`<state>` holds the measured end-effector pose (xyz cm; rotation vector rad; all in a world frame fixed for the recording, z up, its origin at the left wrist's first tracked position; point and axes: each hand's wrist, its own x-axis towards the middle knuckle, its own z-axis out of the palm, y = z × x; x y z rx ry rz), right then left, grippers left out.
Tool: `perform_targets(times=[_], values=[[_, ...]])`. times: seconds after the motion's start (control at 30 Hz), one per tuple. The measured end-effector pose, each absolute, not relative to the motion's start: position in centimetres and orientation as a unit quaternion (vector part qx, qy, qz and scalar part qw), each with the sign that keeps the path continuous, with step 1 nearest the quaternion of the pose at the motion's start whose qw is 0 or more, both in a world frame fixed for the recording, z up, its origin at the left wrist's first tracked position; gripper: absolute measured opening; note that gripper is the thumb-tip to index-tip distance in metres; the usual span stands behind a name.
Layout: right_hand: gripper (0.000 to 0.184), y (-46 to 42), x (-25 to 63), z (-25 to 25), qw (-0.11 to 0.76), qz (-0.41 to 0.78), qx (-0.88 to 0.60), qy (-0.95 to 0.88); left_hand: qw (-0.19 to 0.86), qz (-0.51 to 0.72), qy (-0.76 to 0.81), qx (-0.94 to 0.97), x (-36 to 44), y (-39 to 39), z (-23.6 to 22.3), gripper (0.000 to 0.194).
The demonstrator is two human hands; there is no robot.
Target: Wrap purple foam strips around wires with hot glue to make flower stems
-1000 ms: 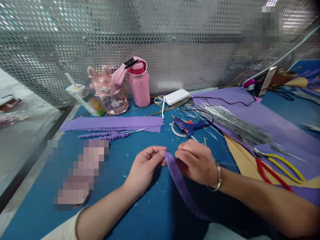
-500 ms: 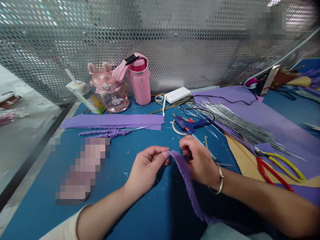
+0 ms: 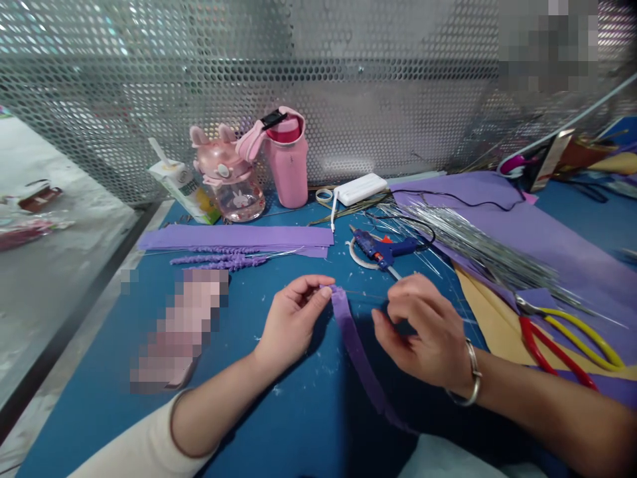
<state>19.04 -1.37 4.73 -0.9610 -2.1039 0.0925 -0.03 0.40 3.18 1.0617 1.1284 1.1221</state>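
My left hand [image 3: 293, 318] pinches the upper end of a long purple fringed strip [image 3: 355, 352] between thumb and fingertips. The strip trails down the blue table [image 3: 279, 425] toward me. My right hand [image 3: 423, 328] hovers just right of the strip with its fingers loosely curled and the thumb apart, not touching the strip. A thin wire [image 3: 371, 294] lies between the strip's end and the right fingertips; I cannot tell whether they touch it. A metal bangle sits on my right wrist.
A blue glue gun [image 3: 381, 249] lies behind my right hand, with a bundle of silver wires [image 3: 472, 249], red and yellow scissors [image 3: 562, 335] and purple sheets [image 3: 542, 232] to the right. Folded purple paper [image 3: 233, 237], finished purple stems [image 3: 219, 260], pink bottles [image 3: 286, 162] and a drink carton [image 3: 186, 186] stand at the back left.
My right hand has let go of the strip and drawn away to the right with its fingers apart. The left hand keeps its pinch on the strip's end. The view has shifted slightly.
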Motion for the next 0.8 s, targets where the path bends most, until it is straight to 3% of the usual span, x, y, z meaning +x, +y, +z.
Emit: perform_targets(times=[0.13,0.27,0.37,0.47,0.6,0.8], values=[[0.019,-2.3,19.2,6.4,0.429,0.117,-0.366,-0.818,0.529,0.485,0.490,0.494,-0.3,-0.1,2.9,0.014],[0.007,-3.3,18.8,7.0,0.302,0.314,-0.382,-0.815,0.435,0.511,0.511,0.538,-0.4,-0.6,3.1,0.009],[0.026,-2.4,18.9,5.6,0.238,0.426,-0.439,-0.754,0.408,0.523,0.504,0.553,-0.5,-1.0,3.2,0.007],[0.036,-0.7,19.1,4.1,0.316,0.503,-0.426,-0.683,0.417,0.520,0.473,0.576,-0.4,-1.3,2.9,0.009],[0.033,0.4,19.4,3.7,0.383,0.493,-0.430,-0.652,0.458,0.491,0.439,0.597,-0.3,-1.5,2.5,0.008],[0.029,0.8,19.4,4.4,0.367,0.440,-0.383,-0.724,0.608,0.385,0.455,0.524,-0.8,-0.7,4.1,0.027]])
